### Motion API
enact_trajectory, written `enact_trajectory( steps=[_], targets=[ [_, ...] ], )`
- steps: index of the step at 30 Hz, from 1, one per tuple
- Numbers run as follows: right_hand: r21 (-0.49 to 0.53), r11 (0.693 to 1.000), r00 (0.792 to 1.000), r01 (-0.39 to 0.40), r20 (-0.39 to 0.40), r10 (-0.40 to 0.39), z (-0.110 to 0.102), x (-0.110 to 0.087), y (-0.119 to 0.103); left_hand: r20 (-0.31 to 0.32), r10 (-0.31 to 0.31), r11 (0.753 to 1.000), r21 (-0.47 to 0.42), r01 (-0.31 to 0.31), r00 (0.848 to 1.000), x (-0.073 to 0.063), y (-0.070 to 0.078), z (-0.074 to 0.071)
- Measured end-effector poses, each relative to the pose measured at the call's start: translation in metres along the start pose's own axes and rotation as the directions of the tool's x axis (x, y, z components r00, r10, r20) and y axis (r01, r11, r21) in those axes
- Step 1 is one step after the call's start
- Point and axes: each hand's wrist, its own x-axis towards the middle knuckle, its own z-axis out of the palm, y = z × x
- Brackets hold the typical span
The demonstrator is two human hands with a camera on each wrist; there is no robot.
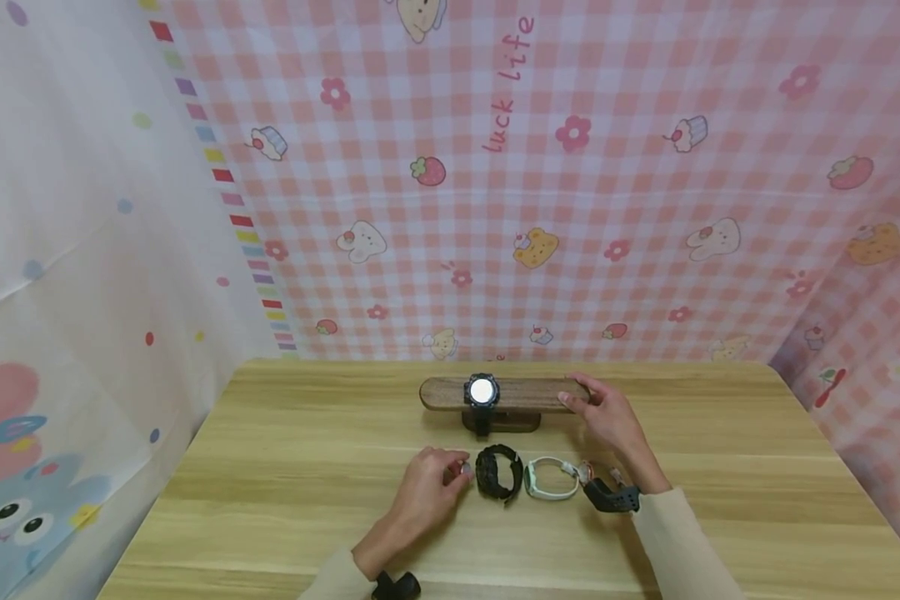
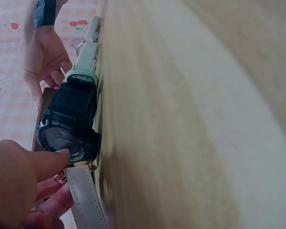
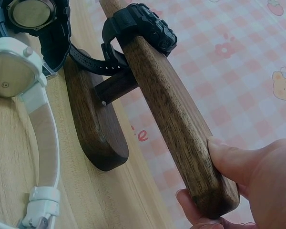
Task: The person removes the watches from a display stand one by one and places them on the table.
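My left hand (image 1: 429, 490) pinches a small wristwatch with a white stitched strap (image 2: 86, 196) and rose-gold-coloured metal parts, its face hidden. Just beyond its fingertips, a black sport watch (image 1: 499, 473) stands on the table. My right hand (image 1: 613, 423) holds the right end of a dark wooden T-shaped watch stand (image 1: 528, 392), thumb on one side and fingers on the other. A black watch with a bright face (image 1: 482, 390) is strapped round the stand's bar, left of its middle. To the right of the sport watch is a pale mint-and-white watch (image 1: 552, 479).
Another light-strapped watch (image 1: 587, 472) is beside the mint one, partly hidden by the right wrist's black band (image 1: 611, 497). The wood-grain table (image 1: 307, 467) ends at a pink checked cloth (image 1: 480, 208) behind the stand. White printed cloth (image 1: 105, 250) hangs at left.
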Motion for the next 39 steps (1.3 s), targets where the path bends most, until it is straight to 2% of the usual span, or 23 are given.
enact_trajectory(
  steps=[6, 16, 21, 29, 35, 39],
  targets=[
    [0.004, 1.0, 1.0, -0.004, 0.008, 0.004, 0.0, 0.0, -0.001, -0.021, 0.035, 0.999, 0.034, -0.034, 0.999, -0.001, 0.0, 0.002],
    [0.003, 1.0, 1.0, 0.002, 0.006, -0.002, -0.001, -0.001, -0.002, -0.014, 0.023, 1.0, 0.01, -0.023, 1.0, -0.001, -0.001, 0.002],
    [0.002, 1.0, 1.0, 0.004, 0.007, -0.004, 0.0, -0.002, -0.002, -0.052, 0.02, 1.0, -0.01, -0.021, 0.998, 0.0, 0.002, -0.004],
    [0.013, 1.0, 1.0, -0.006, 0.009, 0.006, -0.001, -0.002, -0.003, -0.178, 0.085, 0.996, -0.02, -0.09, 0.98, 0.018, 0.008, -0.019],
    [0.02, 1.0, 1.0, -0.006, 0.013, 0.006, -0.001, -0.003, -0.005, -0.243, 0.076, 0.996, -0.03, -0.085, 0.967, 0.036, 0.011, -0.027],
    [0.017, 1.0, 1.0, -0.007, 0.01, 0.007, -0.001, -0.002, -0.004, -0.273, 0.056, 0.994, -0.072, -0.079, 0.96, 0.046, 0.013, -0.032]
  ],
)
